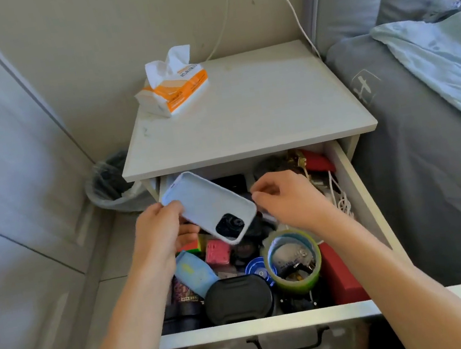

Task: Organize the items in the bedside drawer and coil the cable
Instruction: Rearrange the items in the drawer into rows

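The bedside drawer (354,184) is pulled out and full of clutter. My left hand (159,230) grips a pale blue phone case (207,205) by its left edge and holds it tilted above the drawer, camera cutout toward me. My right hand (284,196) hovers just right of the case with its fingers pinched together; whether they hold anything I cannot tell. Below lie a roll of tape (294,260), a black oval case (238,298), a pink block (217,251), a light blue pouch (193,272) and a red box (341,274). White cord (343,201) lies tangled by the right wall.
A tissue pack (173,89) sits on the nightstand top (259,115). A white cable (292,7) hangs down the wall behind it. A lined waste bin (110,184) stands on the floor at the left. The bed with grey bedding (435,142) borders the right side.
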Demonstrator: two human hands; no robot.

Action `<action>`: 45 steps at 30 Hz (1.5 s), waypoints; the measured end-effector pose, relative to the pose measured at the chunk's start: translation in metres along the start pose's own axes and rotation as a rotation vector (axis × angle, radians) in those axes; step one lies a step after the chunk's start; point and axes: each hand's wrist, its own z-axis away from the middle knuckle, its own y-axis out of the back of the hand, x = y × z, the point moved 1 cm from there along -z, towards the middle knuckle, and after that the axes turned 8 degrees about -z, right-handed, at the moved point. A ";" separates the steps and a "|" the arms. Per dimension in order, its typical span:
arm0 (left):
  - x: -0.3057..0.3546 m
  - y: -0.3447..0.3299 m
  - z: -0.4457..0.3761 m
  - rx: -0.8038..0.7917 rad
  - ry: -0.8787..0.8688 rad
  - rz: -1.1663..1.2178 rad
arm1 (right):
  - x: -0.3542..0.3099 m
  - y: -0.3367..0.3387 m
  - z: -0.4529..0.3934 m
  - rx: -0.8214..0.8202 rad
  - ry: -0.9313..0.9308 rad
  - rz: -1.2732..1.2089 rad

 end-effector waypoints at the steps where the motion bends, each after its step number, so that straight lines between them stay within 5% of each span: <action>1: -0.002 0.009 -0.004 0.051 0.010 -0.001 | 0.002 -0.006 -0.009 -0.010 0.002 0.067; 9: -0.021 0.025 -0.014 0.065 0.018 -0.059 | 0.013 -0.058 -0.089 -0.245 -0.063 0.457; 17: -0.004 0.023 -0.031 0.047 -0.042 -0.026 | 0.019 -0.067 -0.083 -0.413 -0.122 0.569; 25: -0.001 0.022 -0.031 0.036 -0.060 0.102 | -0.005 -0.008 -0.015 0.088 -0.085 0.378; 31: -0.001 -0.001 -0.016 -0.055 -0.034 0.135 | 0.018 0.028 0.026 0.110 -0.312 0.310; 35: -0.003 -0.012 -0.007 -0.059 -0.058 0.158 | 0.027 0.027 0.026 0.223 -0.183 0.530; 38: -0.004 -0.019 0.006 -0.077 -0.084 0.222 | 0.016 0.015 0.018 0.248 -0.069 0.249; 42: -0.008 -0.026 0.020 -0.096 -0.176 0.248 | 0.002 -0.002 0.010 0.013 -0.223 -0.373; 45: -0.014 -0.023 0.023 0.008 -0.397 -0.332 | 0.003 -0.002 0.002 0.051 -0.229 -0.406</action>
